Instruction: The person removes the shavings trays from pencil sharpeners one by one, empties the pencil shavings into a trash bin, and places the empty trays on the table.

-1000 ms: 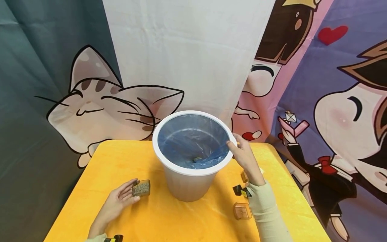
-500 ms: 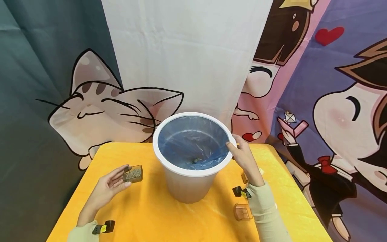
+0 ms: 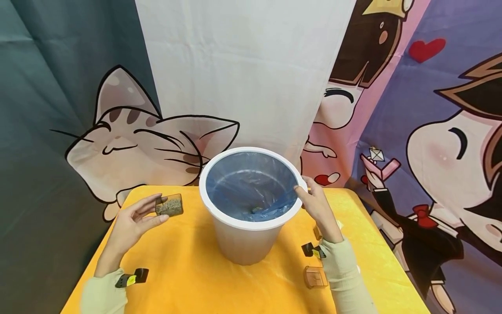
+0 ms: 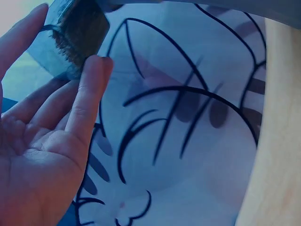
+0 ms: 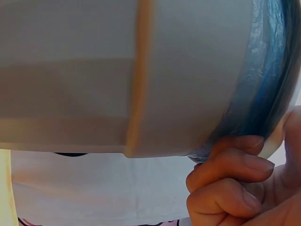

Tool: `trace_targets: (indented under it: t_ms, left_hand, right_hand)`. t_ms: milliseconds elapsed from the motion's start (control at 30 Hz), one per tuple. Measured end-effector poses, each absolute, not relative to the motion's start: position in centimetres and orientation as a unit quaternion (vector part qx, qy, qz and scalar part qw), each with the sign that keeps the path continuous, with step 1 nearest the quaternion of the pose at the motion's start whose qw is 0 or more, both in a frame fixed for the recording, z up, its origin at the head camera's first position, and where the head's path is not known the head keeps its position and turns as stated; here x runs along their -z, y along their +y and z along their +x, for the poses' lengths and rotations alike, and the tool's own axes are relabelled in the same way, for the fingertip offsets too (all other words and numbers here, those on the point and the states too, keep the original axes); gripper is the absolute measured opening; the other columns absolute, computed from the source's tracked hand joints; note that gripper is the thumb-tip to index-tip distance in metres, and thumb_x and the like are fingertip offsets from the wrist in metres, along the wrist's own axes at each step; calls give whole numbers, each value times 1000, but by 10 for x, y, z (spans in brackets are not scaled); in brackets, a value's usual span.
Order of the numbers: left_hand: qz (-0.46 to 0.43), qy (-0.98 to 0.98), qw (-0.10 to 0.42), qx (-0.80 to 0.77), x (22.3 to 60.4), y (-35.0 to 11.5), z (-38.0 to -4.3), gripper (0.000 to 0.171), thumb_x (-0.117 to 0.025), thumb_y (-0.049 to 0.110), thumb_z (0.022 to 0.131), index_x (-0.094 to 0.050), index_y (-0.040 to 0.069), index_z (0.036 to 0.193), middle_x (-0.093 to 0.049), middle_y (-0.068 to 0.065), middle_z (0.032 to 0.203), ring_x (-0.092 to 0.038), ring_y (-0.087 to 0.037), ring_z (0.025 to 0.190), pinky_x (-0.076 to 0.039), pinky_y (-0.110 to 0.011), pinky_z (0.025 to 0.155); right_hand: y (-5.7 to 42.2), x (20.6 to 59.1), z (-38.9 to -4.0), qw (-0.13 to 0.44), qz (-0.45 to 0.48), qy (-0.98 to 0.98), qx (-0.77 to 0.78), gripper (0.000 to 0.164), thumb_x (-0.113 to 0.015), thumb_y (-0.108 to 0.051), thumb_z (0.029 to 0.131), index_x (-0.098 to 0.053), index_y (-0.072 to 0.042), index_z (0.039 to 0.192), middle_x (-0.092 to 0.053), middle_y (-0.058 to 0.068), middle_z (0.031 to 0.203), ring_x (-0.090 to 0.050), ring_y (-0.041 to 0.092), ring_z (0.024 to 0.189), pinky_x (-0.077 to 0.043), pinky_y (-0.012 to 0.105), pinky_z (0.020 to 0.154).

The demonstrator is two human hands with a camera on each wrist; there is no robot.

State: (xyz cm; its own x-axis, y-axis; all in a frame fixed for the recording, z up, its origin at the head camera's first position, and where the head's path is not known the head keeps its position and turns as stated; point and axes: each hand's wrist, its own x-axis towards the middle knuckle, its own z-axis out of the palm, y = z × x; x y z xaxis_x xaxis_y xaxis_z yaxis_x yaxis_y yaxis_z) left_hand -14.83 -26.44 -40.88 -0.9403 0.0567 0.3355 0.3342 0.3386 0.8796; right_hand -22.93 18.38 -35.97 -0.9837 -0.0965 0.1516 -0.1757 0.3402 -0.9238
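My left hand (image 3: 127,226) pinches a small see-through box (image 3: 169,206) with greyish-green, crumbly contents, above the left part of the table. In the left wrist view, the fingertips and thumb press on the sides of the box (image 4: 82,35), whose top is cut off by the frame. A white bin (image 3: 247,246) stands upright at the middle, lined with a blue plastic bag (image 3: 251,181). Something small and dark lies at its bottom, too small to tell. My right hand (image 3: 318,205) grips the bin's right rim, its fingers (image 5: 230,183) curled under the edge beside the folded-over bag.
On the yellow-covered table (image 3: 184,279), an amber see-through container (image 3: 315,277) lies near my right forearm. Behind that forearm an amber piece (image 3: 317,232) is partly hidden. A cartoon-printed curtain (image 3: 235,78) hangs right behind the table.
My left hand has moved away from me toward the back of the table and slightly left, raising the box in the view. The right hand stays on the rim; the bin stands still.
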Motion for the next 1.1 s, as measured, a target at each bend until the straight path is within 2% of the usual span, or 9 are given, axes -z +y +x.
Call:
trace_targets:
  t_ms: [200, 367, 533, 800, 1100]
  left_hand:
    - [-149, -798, 161, 561, 388, -262, -156, 58, -67, -4, 79, -47, 3, 132, -57, -9, 125, -53, -5, 111, -48, -15, 83]
    - [-166, -798, 174, 553, 375, -255, -161, 58, -70, -3, 76, -50, 5, 130, -57, -9, 123, -55, -6, 108, -50, -17, 81]
    - [-180, -781, 185, 569, 367, -248, -162, 57, -68, -7, 77, -49, 1, 130, -55, -6, 126, -55, -8, 109, -50, -17, 80]
    - [-173, -785, 194, 562, 355, -242, -164, 56, -68, -3, 79, -50, 7, 131, -53, -6, 130, -53, -7, 112, -48, -16, 82]
    - [-190, -787, 193, 554, 343, -234, -167, 56, -67, -2, 80, -48, 3, 132, -50, 0, 128, -50, -9, 114, -44, -13, 89]
  right_hand:
    - [184, 361, -230, 37, 84, -816, -571, 41, -52, -23, 93, -46, -4, 128, -62, 24, 101, -65, 18, 72, -55, 27, 61]
    - [185, 362, -230, 33, 79, -812, -577, 39, -52, -22, 93, -45, -4, 127, -63, 23, 98, -64, 17, 70, -55, 27, 59]
    - [183, 361, -229, 20, 77, -802, -592, 41, -52, -22, 93, -44, -4, 128, -63, 23, 95, -64, 18, 69, -54, 28, 60]
    - [184, 361, -230, 24, 81, -808, -583, 39, -52, -22, 93, -45, -2, 126, -63, 22, 88, -58, 16, 58, -46, 22, 47]
    - [184, 359, -231, 5, 68, -805, -589, 40, -51, -21, 93, -42, -4, 128, -65, 19, 90, -62, 19, 64, -52, 25, 55]
